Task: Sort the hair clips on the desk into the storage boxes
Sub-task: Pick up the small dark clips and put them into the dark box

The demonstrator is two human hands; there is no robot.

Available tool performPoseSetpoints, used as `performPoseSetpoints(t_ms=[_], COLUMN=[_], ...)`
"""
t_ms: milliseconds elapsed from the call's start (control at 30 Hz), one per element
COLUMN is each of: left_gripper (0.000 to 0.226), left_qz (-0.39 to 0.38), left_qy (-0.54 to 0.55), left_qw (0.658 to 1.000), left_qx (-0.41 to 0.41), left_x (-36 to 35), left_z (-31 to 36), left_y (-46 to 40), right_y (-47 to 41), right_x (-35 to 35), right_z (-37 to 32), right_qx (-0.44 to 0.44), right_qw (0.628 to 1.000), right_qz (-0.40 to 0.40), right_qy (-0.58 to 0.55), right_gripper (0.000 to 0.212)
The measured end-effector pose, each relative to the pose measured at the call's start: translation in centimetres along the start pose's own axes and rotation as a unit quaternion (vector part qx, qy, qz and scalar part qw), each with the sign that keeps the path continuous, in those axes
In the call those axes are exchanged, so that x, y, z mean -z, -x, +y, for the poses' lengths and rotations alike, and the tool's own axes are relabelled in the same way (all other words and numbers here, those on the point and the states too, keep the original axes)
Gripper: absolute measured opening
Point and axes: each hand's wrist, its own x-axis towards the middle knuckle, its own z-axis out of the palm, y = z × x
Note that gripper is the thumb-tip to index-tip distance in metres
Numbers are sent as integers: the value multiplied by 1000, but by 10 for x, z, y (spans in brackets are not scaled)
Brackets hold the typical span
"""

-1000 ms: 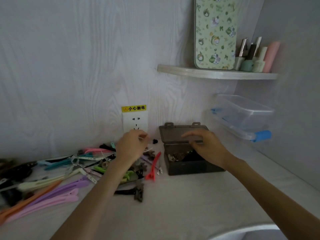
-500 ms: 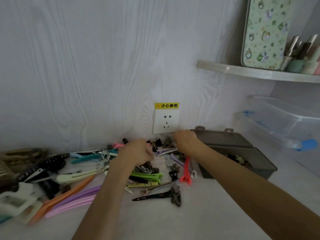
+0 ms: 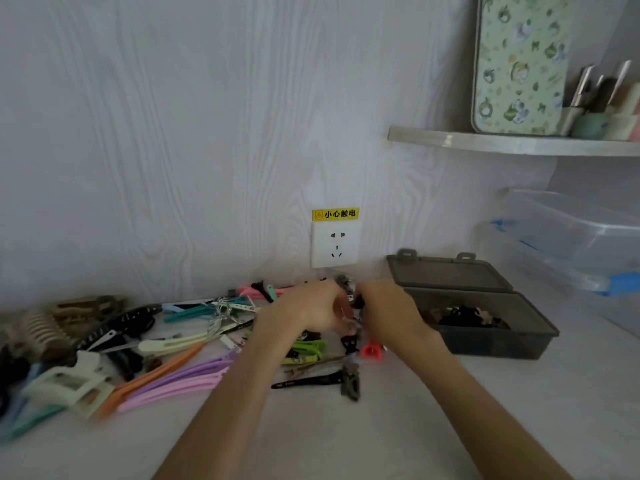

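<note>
Your desk point(image 3: 398, 427) fills the lower half of the frame, pale and running back to the wood-grain wall point(image 3: 173, 133). At the right edge sits a clear storage box point(image 3: 568, 237) with blue latches, and just left of it, right of centre, the dark storage box point(image 3: 485, 341) stands with its lid tipped back and small dark clips lying inside. A shelf point(image 3: 519, 145) at the upper right carries a green patterned tin point(image 3: 519, 64). The hair clips point(image 3: 180, 372) are spread across the lower left of the frame: long purple, pink and orange ones, teal ones behind, green ones near centre, a black one point(image 3: 308, 382) in front. At the centre, below the wall socket point(image 3: 334, 244), your left hand point(image 3: 308, 311) and right hand point(image 3: 384, 311) meet over the pile, fingers curled. Your right fingers pinch a small black clip point(image 3: 358, 302); what your left hand grips you cannot tell through the blur. A small red clip point(image 3: 372, 351) lies just below your right hand.
</note>
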Motion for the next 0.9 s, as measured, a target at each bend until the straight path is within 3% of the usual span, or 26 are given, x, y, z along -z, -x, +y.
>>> performPoseSetpoints(t_ms=[367,567,667,733,833,900], left_gripper=[42,17,9,8,6,10], left_qz=[-91,-69,-49,-15,58,55], left_qy=[-73,47,53,83,122,106], left_qw=[993,997,997,995,989,991], left_qx=[19,-3,-34,-44,-58,-62], left_x=[13,4,5,4,2,1], left_z=[2,2,-2,-3,0,7], left_y=[-12,-19,-20,-20,-25,-25], right_y=[-2,-1,9,18,23,24], right_x=[-10,-3,22,34,35,31], right_z=[7,13,34,54,75,82], right_qx=[27,56,-4,-58,-136,-169], right_qw=[996,977,921,901,922,934], right_qz=[58,121,239,280,239,172], right_qy=[-66,-165,-309,-327,-273,-264], right_gripper=[20,23,20,21,22,28])
